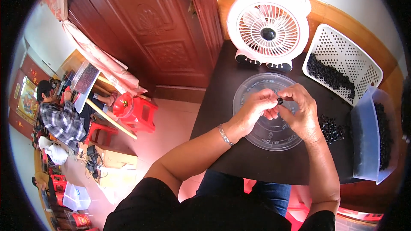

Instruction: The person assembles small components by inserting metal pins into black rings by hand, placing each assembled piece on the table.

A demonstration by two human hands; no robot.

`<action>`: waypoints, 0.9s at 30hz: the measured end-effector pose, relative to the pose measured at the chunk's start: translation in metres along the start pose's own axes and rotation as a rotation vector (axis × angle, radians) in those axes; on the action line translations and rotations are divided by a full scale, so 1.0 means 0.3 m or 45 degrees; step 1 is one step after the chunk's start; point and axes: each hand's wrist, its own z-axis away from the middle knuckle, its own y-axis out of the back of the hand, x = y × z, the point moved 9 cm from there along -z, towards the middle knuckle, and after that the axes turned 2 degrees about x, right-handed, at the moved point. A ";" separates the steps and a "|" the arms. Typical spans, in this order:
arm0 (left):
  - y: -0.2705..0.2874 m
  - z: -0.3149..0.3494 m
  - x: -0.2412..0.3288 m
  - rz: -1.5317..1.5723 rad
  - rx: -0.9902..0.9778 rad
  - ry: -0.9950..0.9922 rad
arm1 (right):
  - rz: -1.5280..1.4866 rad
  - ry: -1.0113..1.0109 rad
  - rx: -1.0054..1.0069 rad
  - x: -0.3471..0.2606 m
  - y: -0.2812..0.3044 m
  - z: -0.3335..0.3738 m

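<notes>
Over a round clear plastic lid (274, 139) on the dark table, my two hands come together around a small black round piece (280, 101). My left hand (255, 110), with a bracelet on its wrist, pinches the piece from the left with its fingertips. From the other side, my right hand (302, 112) grips it with curled fingers and thumb. Just right of my right wrist lies a loose pile of small shiny black pieces (329, 130) on the table. What the piece is exactly is too small to tell.
A white animal-shaped fan (268, 21) stands at the back. A white perforated basket (342, 45) and a translucent bin (366, 145), both with black pieces, stand to the right. At far left a person in a plaid shirt (64, 119) sits near red stools (139, 115).
</notes>
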 end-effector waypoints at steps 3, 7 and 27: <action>-0.009 -0.002 -0.008 -0.061 -0.024 -0.032 | -0.028 0.068 0.007 0.003 -0.001 0.012; -0.015 0.001 0.000 -0.172 -0.019 -0.110 | 0.102 0.219 0.013 -0.043 0.004 0.016; -0.026 0.003 -0.026 0.345 -0.138 0.052 | 0.091 0.130 0.081 -0.008 0.003 0.021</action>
